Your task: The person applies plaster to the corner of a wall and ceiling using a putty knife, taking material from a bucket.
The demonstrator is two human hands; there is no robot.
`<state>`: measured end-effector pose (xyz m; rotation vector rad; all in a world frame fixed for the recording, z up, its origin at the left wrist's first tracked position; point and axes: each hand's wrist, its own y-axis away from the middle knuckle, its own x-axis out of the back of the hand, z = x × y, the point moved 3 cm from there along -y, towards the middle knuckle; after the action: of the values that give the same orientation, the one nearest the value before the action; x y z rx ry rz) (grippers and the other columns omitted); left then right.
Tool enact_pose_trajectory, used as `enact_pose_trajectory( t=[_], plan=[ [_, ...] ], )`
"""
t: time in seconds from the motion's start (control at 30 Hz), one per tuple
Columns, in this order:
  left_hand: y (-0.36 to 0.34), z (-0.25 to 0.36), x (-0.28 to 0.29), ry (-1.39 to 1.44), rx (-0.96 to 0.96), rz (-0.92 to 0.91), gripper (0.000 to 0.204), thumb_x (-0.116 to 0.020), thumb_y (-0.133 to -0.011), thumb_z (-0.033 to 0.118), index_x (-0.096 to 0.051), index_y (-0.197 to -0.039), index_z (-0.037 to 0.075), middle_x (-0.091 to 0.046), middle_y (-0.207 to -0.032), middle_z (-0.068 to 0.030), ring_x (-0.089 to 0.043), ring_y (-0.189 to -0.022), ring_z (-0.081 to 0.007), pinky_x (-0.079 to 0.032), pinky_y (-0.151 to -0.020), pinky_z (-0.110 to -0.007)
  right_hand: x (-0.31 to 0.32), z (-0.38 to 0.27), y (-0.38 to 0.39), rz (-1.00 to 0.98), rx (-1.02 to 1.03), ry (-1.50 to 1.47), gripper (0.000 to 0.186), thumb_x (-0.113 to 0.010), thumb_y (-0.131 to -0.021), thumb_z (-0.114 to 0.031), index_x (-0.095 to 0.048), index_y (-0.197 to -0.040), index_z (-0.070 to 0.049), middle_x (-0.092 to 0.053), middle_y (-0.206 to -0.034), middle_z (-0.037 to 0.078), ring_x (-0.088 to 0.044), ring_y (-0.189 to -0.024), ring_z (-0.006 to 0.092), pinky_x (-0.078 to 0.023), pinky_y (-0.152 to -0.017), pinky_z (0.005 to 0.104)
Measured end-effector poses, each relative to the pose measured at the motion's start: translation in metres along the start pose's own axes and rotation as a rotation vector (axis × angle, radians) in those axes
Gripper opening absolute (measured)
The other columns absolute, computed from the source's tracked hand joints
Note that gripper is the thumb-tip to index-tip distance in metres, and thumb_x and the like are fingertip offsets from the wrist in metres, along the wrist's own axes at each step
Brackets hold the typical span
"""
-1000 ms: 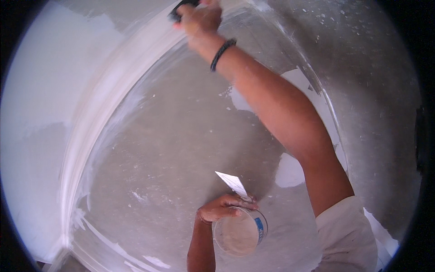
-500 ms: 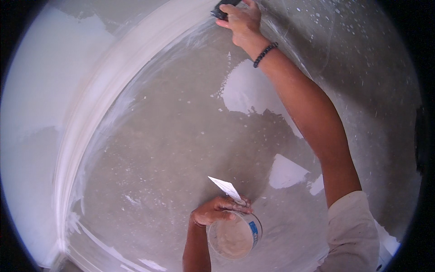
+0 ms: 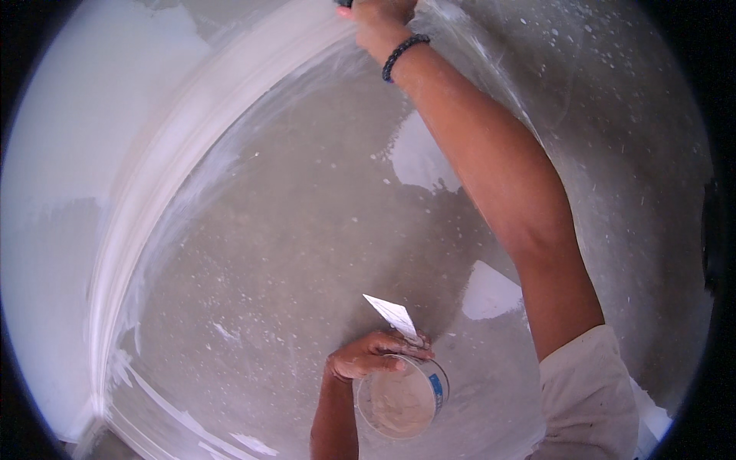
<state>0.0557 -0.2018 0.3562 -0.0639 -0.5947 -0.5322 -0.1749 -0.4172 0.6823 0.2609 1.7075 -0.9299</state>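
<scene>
My left hand [image 3: 374, 354], low in the middle, grips the rim of a round clear tub [image 3: 438, 389] with a blue label. Pale, smooth-looking paste [image 3: 397, 402] fills part of it. The same hand also holds a putty knife [image 3: 392, 313], its whitish blade pointing up and left past the fingers. At the top edge, my right hand [image 3: 386, 21] is closed around a dark blocky tool [image 3: 346, 3], most of it cut off by the picture's edge. The tool is by the upper end of a smooth white band [image 3: 165, 157]. A black beaded bracelet [image 3: 404, 55] circles the right wrist.
A grey, white-speckled surface [image 3: 284, 230] spreads behind the hands. White patches [image 3: 491, 293] lie on it, one partly behind my right forearm. Beyond the white band, a pale coated area [image 3: 57, 153] fills the left side. A dark object [image 3: 710, 238] shows at the right rim.
My right hand has moved up and left with the dark tool, which is now mostly out of view. The left hand, tub and putty knife have shifted slightly right in the picture.
</scene>
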Motion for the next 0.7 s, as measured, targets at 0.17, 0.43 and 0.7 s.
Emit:
enact_pose_trajectory(
  t=[0.17, 0.43, 0.7],
  plan=[
    [0.012, 0.0, -0.003, 0.011, 0.038, 0.1, 0.05, -0.07, -0.077, 0.032, -0.066, -0.111, -0.005, -0.057, -0.122, -0.0192, -0.049, -0.119, -0.0327, -0.03, -0.104, -0.044, 0.015, 0.01, 0.048, -0.281, -0.321, -0.383, 0.054, -0.066, -0.076, -0.003, -0.043, -0.125, 0.003, -0.058, -0.098, 0.016, -0.063, -0.082, 0.0257, -0.058, -0.067, 0.0401],
    [0.006, 0.005, -0.003, 0.007, 0.0, 0.067, 0.048, -0.069, -0.077, 0.029, -0.066, -0.111, -0.005, -0.057, -0.122, -0.0204, -0.049, -0.119, -0.0342, -0.029, -0.104, -0.045, 0.016, 0.005, 0.002, -0.088, -0.198, -0.461, 0.058, -0.066, -0.076, -0.004, -0.039, -0.128, -0.002, -0.052, -0.114, 0.019, -0.062, -0.089, 0.0283, -0.06, -0.066, 0.0401],
    [0.008, 0.002, -0.003, -0.001, 0.011, 0.086, 0.048, -0.069, -0.078, 0.029, -0.066, -0.112, -0.005, -0.057, -0.121, -0.0206, -0.049, -0.119, -0.0347, -0.028, -0.105, -0.045, 0.024, 0.005, 0.048, -0.34, -0.323, -0.338, 0.051, -0.064, -0.075, -0.001, -0.044, -0.122, 0.003, -0.06, -0.09, 0.015, -0.064, -0.074, 0.0235, -0.06, -0.06, 0.0396]
  ],
)
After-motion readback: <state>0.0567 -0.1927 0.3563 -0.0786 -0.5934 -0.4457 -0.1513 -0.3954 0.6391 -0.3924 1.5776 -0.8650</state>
